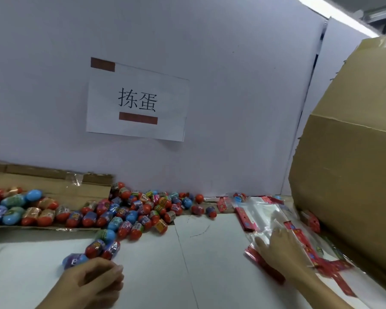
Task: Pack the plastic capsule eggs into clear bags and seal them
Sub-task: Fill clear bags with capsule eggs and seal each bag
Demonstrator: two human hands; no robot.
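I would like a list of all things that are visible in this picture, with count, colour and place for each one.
capsule eggs: many, too many to count, red, blue, green and purple, heaped at centre-left and spilling toward the left hand
flat cardboard tray: one, brown, far left, under part of the eggs
clear bags: a loose pile, clear with red printed headers, at right
cardboard box: one, brown, large, far right
paper sign: one, white, black characters, taped on the white wall
white tabletop: one, foreground
left hand: fingers curled, beside a purple-blue egg
right hand: fingers extended on the bags
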